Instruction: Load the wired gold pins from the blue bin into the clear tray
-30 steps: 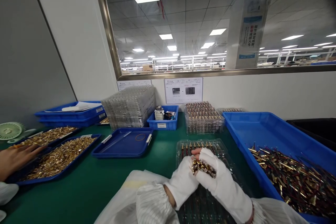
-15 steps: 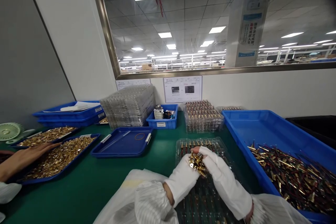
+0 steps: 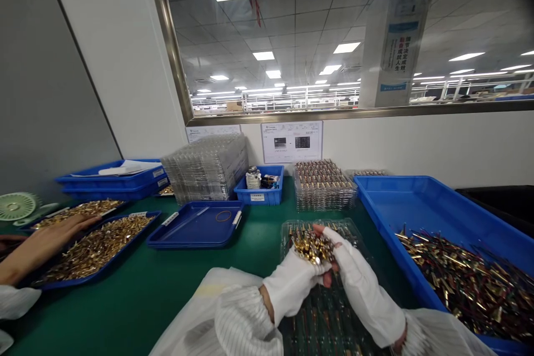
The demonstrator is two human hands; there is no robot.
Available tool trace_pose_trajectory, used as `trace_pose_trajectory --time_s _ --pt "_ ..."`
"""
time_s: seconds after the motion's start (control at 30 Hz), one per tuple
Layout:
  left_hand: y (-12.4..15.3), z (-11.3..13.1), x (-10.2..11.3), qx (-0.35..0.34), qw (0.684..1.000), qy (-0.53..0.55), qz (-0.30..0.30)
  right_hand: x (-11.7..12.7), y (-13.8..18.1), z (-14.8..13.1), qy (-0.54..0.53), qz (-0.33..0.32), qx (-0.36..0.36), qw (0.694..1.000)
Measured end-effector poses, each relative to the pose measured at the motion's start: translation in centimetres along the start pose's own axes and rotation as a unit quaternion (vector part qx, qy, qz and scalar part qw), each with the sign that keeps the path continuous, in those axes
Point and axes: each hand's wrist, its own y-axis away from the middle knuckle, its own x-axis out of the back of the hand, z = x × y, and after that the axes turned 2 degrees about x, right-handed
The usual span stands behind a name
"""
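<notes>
Both my hands wear white fingerless gloves and meet over a clear plastic blister tray [image 3: 292, 229] on the green table. My left hand [image 3: 292, 283] and my right hand [image 3: 354, 275] are closed together around a bunch of gold-tipped connector pins [image 3: 312, 246], whose gold ends point up and away from me. The clear tray holds rows of the same pins in its slots. A large blue bin [image 3: 417, 206] at my right holds a heap of loose wired pins [image 3: 467, 278].
Another person's bare hand [image 3: 45, 239] rests on blue trays of gold parts [image 3: 95, 245] at the left. A shallow blue tray with a rubber band [image 3: 196, 225], stacked clear trays [image 3: 206, 169], a small blue box [image 3: 258, 186] and filled tray stacks [image 3: 323, 183] stand along the back wall.
My hands have lifted and turned the bunch of pins so the gold ends fan out further from me. The other person's hand has slid right along the gold-parts tray.
</notes>
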Motion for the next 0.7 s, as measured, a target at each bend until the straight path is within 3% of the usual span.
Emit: trace_pose_trajectory --time_s 0.1,0.2,0.43,0.7 --pt "-0.1 -0.4 0.8 0.089 0.979 0.156 -0.091 -0.1 -0.7 -0.7 -0.098 0.039 -0.034 0.994" --pt "0.1 -0.3 1.0 0.142 0.952 0.235 -0.134 0.2 -1.1 -1.7 -0.19 0.059 -0.065 0.978" --pt "0.3 -1.0 0.8 0.205 0.951 0.169 -0.158 1.5 -0.2 -3.3 -0.246 0.029 -0.155 0.956" --pt "0.1 -1.3 0.9 0.224 0.957 0.134 -0.124 1.9 -0.6 -3.4 -0.229 0.014 -0.137 0.964"
